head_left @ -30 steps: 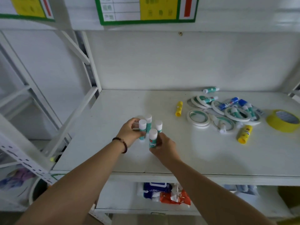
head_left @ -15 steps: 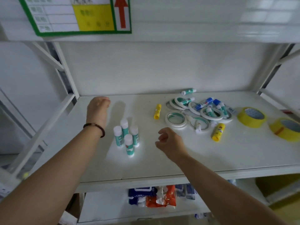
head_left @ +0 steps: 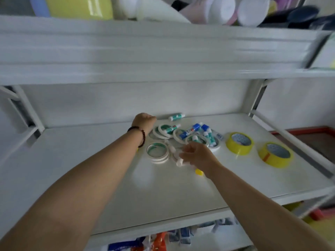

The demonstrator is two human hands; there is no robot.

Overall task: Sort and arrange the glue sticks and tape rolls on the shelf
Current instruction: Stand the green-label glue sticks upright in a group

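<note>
Half a second before, both hands had hung clear of four upright glue sticks; now the left hand (head_left: 145,120) had reached to the shelf's (head_left: 108,178) back edge, near a lone glue stick (head_left: 176,116), fingers curled, though whether round anything I could not tell. The right hand (head_left: 196,155) hovered over the pile, fingers loosely bent, seemingly touching a white stick (head_left: 179,162); a grip wasn't clear. The upright four were out of view, likely done, so the pile looked next. Thin tape rolls (head_left: 157,153) and sticks lay tangled mid-shelf; two yellow rolls (head_left: 239,143) sat toward the right edge.
</note>
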